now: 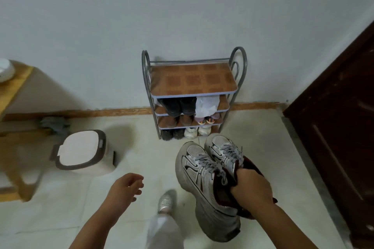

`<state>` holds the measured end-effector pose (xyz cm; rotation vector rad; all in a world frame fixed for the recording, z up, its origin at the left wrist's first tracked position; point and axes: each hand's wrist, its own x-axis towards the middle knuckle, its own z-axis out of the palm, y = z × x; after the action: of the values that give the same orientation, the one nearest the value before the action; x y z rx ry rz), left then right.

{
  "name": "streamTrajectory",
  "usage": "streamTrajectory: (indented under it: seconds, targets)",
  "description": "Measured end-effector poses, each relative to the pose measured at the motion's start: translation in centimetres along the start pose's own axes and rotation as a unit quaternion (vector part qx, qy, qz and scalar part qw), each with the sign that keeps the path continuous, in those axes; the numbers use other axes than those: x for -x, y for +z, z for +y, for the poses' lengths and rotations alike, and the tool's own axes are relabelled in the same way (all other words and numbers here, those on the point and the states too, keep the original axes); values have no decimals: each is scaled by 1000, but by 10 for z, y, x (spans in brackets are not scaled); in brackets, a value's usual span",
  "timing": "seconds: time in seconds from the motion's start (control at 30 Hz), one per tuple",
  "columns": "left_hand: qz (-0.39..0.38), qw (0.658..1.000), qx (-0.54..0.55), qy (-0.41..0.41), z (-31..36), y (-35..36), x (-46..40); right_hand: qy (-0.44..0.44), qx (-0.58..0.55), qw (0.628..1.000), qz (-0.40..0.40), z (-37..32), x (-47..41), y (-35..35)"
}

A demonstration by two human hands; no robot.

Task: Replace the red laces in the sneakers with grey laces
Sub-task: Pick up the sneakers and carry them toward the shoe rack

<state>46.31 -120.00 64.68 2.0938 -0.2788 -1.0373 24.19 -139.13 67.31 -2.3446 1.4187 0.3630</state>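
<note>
- Right hand [252, 187]: fingers curled into the dark red collars of both sneakers [210, 170], gripping the pair together, toes toward the shoe rack [190, 95].
- Sneakers held above the floor [81, 208], just before the rack — grey laces [206, 162] threaded in both.
- Left hand [125, 187]: fingers loosely curled, holding nothing.
- Lidded bin [83, 150] to the left.

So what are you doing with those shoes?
A person is standing in front of a shoe rack by the wall. Their right hand grips a pair of white sneakers by the dark red heel openings, held above the floor. The sneakers have grey laces threaded in them. The left hand is open and holds nothing. A lidded bin sits on the floor to the left.
</note>
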Motion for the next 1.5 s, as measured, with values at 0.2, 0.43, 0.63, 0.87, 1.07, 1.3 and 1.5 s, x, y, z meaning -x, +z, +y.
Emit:
streamTrajectory:
  seconds: [0.2,0.43,0.63,0.87,1.07,1.3,1.5]
  targets:
    - [-18,1000,-17,9,57,-28,-95,14,-11,1000,-19,-48,-87,-24]
    - [-36,997,-58,39,141,-47,-195,63,-44,997,-7,-73,-174,-67]
    - [-37,997,-63,15,189,-26,-262,73,-43,996,-11,-68,-261,-100]
    - [-4,999,-32,-12,241,19,-315,64,-17,998,-17,-57,-380,-134]
    - [24,998,-2,-59,269,36,-357,48,-25,998,-18,-72,-467,-141]
    - [7,995,-58,-80,281,27,-407,92,-49,994,-40,-111,-532,-123]
    - [-28,993,-105,-47,291,11,-453,124,-80,988,-47,-138,-541,-92]
